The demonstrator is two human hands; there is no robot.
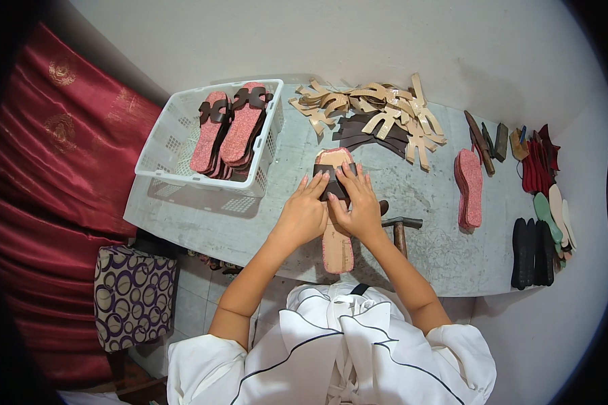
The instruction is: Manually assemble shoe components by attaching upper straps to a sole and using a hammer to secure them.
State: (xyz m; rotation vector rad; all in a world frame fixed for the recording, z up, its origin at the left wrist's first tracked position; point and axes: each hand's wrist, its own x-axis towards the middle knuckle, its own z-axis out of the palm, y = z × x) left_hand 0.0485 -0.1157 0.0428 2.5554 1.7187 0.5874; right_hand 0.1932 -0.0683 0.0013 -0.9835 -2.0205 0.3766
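A sandal sole lies on the table before me, tan on its upward face with pink edging. A dark brown strap piece crosses its front half. My left hand rests on the strap's left part, fingers stretched out. On the right part lies my right hand, its fingers also extended, the thumb toward the middle of the sole. Both hands press flat rather than grip. The fingers partly hide the strap. Just right of my right hand is a hammer, part of its handle in view.
A white plastic basket at the left holds stacked pink sandals with brown straps. Beige strap pieces and dark strap pieces are heaped at the back. Rightward are stacked pink soles, hand tools and black soles.
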